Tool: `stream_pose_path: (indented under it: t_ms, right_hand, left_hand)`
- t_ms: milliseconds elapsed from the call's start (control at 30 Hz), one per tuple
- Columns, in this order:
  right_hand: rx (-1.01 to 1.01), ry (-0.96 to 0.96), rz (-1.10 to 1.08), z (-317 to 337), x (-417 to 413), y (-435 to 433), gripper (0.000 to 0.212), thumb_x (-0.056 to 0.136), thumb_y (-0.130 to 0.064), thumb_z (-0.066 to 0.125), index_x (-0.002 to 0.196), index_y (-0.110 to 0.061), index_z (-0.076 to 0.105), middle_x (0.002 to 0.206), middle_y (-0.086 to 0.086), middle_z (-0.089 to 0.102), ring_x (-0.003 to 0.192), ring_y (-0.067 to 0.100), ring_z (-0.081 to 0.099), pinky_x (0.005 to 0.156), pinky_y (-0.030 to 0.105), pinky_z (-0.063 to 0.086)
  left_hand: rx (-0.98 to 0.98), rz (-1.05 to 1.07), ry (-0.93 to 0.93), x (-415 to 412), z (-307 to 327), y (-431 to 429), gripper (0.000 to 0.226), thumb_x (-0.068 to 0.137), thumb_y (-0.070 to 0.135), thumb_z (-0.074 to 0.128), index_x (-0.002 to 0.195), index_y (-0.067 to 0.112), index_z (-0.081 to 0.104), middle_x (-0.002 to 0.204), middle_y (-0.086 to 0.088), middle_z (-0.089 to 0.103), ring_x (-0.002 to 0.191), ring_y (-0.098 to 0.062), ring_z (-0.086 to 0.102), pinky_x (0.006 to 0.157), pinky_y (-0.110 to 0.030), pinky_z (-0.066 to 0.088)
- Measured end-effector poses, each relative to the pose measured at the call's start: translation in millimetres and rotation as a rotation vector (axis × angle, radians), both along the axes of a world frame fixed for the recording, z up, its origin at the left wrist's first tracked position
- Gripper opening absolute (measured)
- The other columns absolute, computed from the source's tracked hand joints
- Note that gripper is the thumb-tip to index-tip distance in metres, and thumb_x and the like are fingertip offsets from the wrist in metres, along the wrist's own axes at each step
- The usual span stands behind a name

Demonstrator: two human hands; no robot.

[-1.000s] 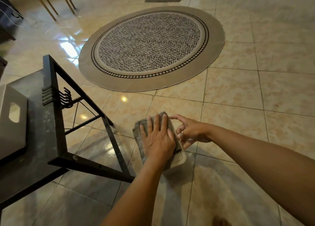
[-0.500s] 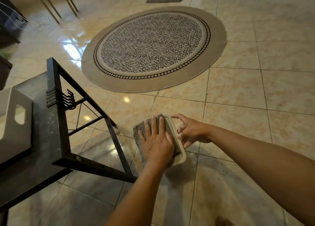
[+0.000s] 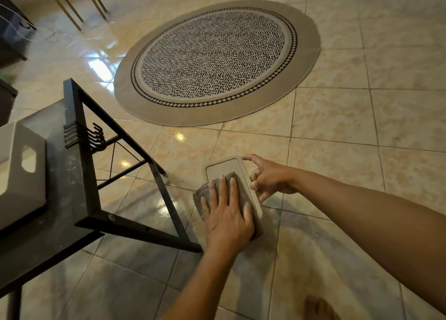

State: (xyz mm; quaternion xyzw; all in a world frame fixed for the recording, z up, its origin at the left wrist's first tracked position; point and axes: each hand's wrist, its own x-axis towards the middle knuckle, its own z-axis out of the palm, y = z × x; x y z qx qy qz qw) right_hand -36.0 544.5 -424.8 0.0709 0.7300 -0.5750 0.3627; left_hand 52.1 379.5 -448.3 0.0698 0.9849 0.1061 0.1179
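Observation:
A beige rectangular lid [image 3: 224, 169] with rounded corners is held above the tiled floor. My right hand [image 3: 268, 178] grips its right edge, fingers curled around the rim. A folded grey cloth [image 3: 239, 194] lies on the lid's near half. My left hand [image 3: 226, 213] presses flat on the cloth with straight fingers. The lid's far end shows bare beyond the cloth; its near end is hidden under my hand and the cloth.
A dark table [image 3: 65, 199] with a black metal frame stands at the left, a white box [image 3: 19, 172] with a handle cutout on it. A round patterned rug [image 3: 214, 59] lies on the floor beyond. A bare foot [image 3: 318, 307] shows at the bottom.
My left hand slid the cloth toward me along the lid, uncovering the lid's far end. My right hand kept its grip on the edge.

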Motion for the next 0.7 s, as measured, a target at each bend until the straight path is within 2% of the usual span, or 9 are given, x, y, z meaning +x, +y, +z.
stream_pose_path:
  t_ms: [100,267,400,600,700]
  right_hand:
    - [0.014,0.0,0.008,1,1,1,0.089,0.09,0.016,0.047,0.153,-0.041,0.019,0.081,0.009,0.047,0.064,0.018,0.054,0.068,0.045,0.062]
    - [0.007,-0.003,-0.011,2,2,0,0.09,0.09,0.015,0.049,0.153,-0.041,0.018,0.081,0.008,0.047,0.065,0.018,0.052,0.078,0.052,0.061]
    - [-0.001,0.0,-0.009,-1,0,-2,0.09,0.09,0.014,0.052,0.154,-0.04,0.019,0.081,0.009,0.048,0.065,0.018,0.053,0.079,0.053,0.061]
    - [-0.016,-0.004,0.013,1,1,2,0.088,0.092,0.015,0.046,0.153,-0.041,0.017,0.092,0.015,0.05,0.076,0.025,0.06,0.075,0.05,0.062]
    - [-0.023,-0.011,0.013,1,1,-1,0.087,0.093,0.015,0.046,0.152,-0.042,0.017,0.096,0.014,0.051,0.076,0.024,0.063,0.069,0.046,0.063]
  left_hand:
    - [-0.021,-0.051,0.019,7,-5,16,0.068,0.102,0.052,0.012,0.154,0.026,-0.022,0.159,0.0,-0.037,0.142,-0.022,-0.041,0.119,-0.051,-0.019]
    - [-0.042,-0.008,0.018,-18,-10,9,0.067,0.102,0.055,0.008,0.154,0.026,-0.022,0.161,0.001,-0.034,0.144,-0.021,-0.038,0.119,-0.052,-0.018]
    - [-0.041,0.056,0.006,0,-8,8,0.069,0.101,0.055,0.01,0.153,0.025,-0.024,0.159,0.001,-0.037,0.142,-0.022,-0.041,0.118,-0.05,-0.021]
    - [0.09,0.004,-0.042,-4,5,16,0.067,0.102,0.053,0.013,0.156,0.027,-0.017,0.161,0.004,-0.03,0.144,-0.019,-0.038,0.119,-0.049,-0.02]
    - [0.018,-0.05,-0.028,0,4,-10,0.076,0.096,0.061,0.016,0.155,0.029,-0.02,0.159,0.005,-0.035,0.142,-0.017,-0.042,0.119,-0.051,-0.019]
